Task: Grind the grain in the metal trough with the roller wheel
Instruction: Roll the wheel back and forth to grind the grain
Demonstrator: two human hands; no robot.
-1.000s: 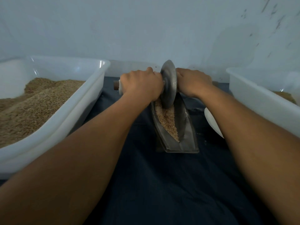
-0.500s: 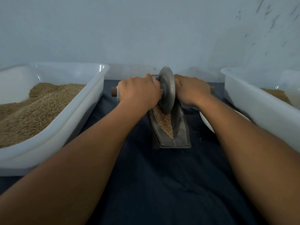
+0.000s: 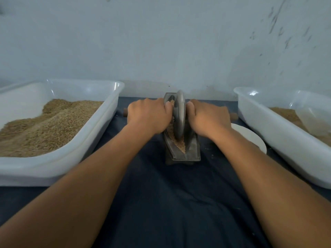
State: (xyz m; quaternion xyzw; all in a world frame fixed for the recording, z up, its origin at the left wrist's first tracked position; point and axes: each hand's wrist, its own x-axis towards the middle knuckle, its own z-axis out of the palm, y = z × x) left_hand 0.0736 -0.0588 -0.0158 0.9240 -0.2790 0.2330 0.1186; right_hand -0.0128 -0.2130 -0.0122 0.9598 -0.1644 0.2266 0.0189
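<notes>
My left hand [image 3: 148, 115] is curled tight around the wooden axle handle [image 3: 125, 111] on one side of the grey metal roller wheel [image 3: 179, 113], knuckles up, the thumb tucked against the disc's face. My right hand [image 3: 207, 117] wraps the same handle on the other side, its brown tip [image 3: 233, 115] poking out past my wrist. The wheel stands upright on its edge between my two fists, seated in the long, narrow, boat-shaped grey metal trough [image 3: 191, 151], roughly at its middle. Crushed tan grain [image 3: 180, 144] lies along the trough's bottom on the near side of the wheel, and a little more shows behind it at the far end. The trough runs straight away from me on a dark blue cloth [image 3: 170, 203] that covers the work surface. Just right of the trough, partly under my right forearm, sits a white round dish [image 3: 250, 138]. To my left is a large white plastic tub [image 3: 100, 122] heaped with brown grain; to my right, a second white plastic tub [image 3: 268, 126] holds a shallower layer, with a clear plastic scoop [image 3: 311, 119] lying in it. A pale, scuffed wall [image 3: 161, 42] rises behind.
</notes>
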